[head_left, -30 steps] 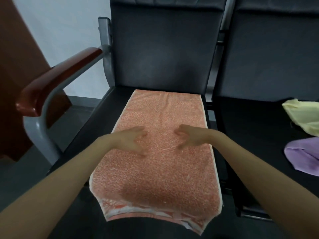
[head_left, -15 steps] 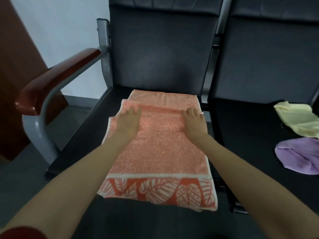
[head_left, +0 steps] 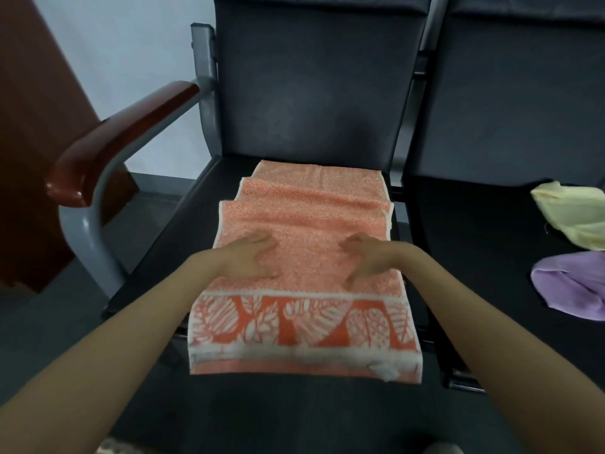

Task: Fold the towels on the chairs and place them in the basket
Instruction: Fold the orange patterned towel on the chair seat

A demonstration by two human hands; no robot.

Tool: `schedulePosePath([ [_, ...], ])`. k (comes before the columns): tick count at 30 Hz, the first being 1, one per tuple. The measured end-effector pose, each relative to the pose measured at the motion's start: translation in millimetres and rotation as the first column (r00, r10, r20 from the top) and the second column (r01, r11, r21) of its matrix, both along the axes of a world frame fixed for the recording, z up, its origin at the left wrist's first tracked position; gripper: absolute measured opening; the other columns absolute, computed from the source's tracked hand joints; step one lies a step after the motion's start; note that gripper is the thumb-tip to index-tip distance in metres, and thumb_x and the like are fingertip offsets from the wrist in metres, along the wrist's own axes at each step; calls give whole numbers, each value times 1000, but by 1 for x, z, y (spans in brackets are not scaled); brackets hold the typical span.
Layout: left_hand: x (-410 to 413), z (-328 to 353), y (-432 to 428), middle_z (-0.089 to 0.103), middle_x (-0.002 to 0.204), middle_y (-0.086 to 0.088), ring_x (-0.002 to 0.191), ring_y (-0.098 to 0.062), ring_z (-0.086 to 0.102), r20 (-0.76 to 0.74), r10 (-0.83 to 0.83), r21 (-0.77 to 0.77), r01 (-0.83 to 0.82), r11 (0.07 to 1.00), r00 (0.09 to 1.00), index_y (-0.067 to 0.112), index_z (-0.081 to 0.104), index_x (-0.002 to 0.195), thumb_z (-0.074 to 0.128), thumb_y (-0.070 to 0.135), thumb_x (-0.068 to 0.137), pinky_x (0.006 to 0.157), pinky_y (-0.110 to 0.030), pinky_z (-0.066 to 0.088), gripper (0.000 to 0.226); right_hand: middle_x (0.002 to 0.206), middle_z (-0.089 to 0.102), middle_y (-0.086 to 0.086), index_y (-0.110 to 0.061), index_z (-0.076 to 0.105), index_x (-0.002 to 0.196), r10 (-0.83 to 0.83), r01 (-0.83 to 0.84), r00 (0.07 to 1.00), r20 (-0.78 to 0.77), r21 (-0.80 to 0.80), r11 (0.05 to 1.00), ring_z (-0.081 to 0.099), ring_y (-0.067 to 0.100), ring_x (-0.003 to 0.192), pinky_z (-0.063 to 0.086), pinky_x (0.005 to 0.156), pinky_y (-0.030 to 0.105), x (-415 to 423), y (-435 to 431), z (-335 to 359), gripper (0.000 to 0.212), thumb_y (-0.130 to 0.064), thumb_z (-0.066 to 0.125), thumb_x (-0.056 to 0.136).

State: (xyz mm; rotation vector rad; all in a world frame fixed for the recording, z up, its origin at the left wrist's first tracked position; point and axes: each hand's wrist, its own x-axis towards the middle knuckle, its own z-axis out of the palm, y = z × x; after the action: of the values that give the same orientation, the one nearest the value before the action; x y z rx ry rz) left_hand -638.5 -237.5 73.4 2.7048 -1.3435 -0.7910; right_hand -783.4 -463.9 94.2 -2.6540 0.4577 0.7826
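The chair [head_left: 311, 93] with the wooden armrest [head_left: 121, 136] fills most of the view and serves as the reference here. A second chair [head_left: 507, 109] stands joined to its right side. The orange towel [head_left: 304, 217] lies lengthwise on the first chair's seat. Its far end is bunched in two or three overlapping ridges near the backrest, and its leaf-patterned border hangs over the seat's front edge. On the seat to the right of this chair lie a purple towel [head_left: 576, 286] and, behind it, a yellow towel [head_left: 576, 214], both crumpled and unfolded.

Over the middle of the seat, the left hand [head_left: 252, 257] and the right hand [head_left: 366, 257] rest palm-down on the orange towel, just behind the border. The fingers are spread and loosely curved and pinch nothing.

The step appears to be flattening and folding this towel. To do it well, the ridges near the backrest probably need smoothing first. Both hands should work evenly so the long edges stay aligned, and the overhanging border could drag the cloth off the front.

No basket shows anywhere around the chair, so what it holds cannot be told.
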Motion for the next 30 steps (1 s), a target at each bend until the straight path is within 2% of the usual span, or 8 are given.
schedulePosePath([
  [4,-5,8,-37,24,153,-13,139,-32,26,440,181,-126,-139,982,880,13,31,145,45,29,98,115,-48,17,52,150,30,11,-11,31,145,-116,204,900,419,-172,964,33,30,135,32,107,42,14,-4,-22,62,-29,58,92],
  [9,-25,19,-19,59,117,-2,103,-19,56,452,236,-426,-24,904,860,17,57,117,49,34,96,89,-34,44,28,123,50,7,-11,57,119,94,135,735,672,-281,950,42,25,118,37,94,32,-17,9,-32,32,-17,58,88],
  [11,-27,12,6,62,110,2,94,-15,58,308,217,-365,-96,926,926,20,61,108,51,41,94,82,-32,50,27,111,53,1,-14,59,110,69,75,758,648,-192,979,50,20,108,40,82,26,-30,10,-37,20,-19,56,92],
  [13,-28,3,25,57,125,4,108,-15,55,152,162,-254,-120,960,975,24,58,119,53,46,92,92,-36,48,36,109,53,-1,-17,59,107,-17,43,838,546,-35,998,55,20,104,43,80,26,-36,8,-37,15,-22,51,95],
  [16,-21,-11,35,24,155,4,142,-17,23,106,68,-148,-52,988,992,23,31,147,51,50,92,115,-35,23,64,134,44,3,-15,50,131,-10,29,903,429,-36,999,42,23,127,36,101,31,-34,3,-32,36,-22,50,96],
  [18,-18,-15,36,15,158,2,145,-18,13,60,91,-234,-75,969,994,21,22,150,52,45,93,117,-33,15,69,146,35,3,-15,43,140,-24,36,908,418,-20,999,31,21,135,28,109,31,-34,2,-30,45,-16,51,95],
  [22,-18,-18,41,44,129,6,123,-15,42,-38,157,-478,-156,864,987,21,53,127,69,32,84,101,-25,34,47,133,45,2,-14,54,126,-14,69,876,481,-97,993,39,20,127,38,99,29,-41,-1,-35,36,-4,49,91],
  [30,-17,-16,39,54,105,3,97,-17,54,52,188,-381,-155,912,981,13,66,90,65,18,88,88,-32,45,5,108,58,10,-6,62,104,-120,217,855,504,-138,966,57,28,98,48,81,37,-47,-7,-40,16,-13,50,95],
])
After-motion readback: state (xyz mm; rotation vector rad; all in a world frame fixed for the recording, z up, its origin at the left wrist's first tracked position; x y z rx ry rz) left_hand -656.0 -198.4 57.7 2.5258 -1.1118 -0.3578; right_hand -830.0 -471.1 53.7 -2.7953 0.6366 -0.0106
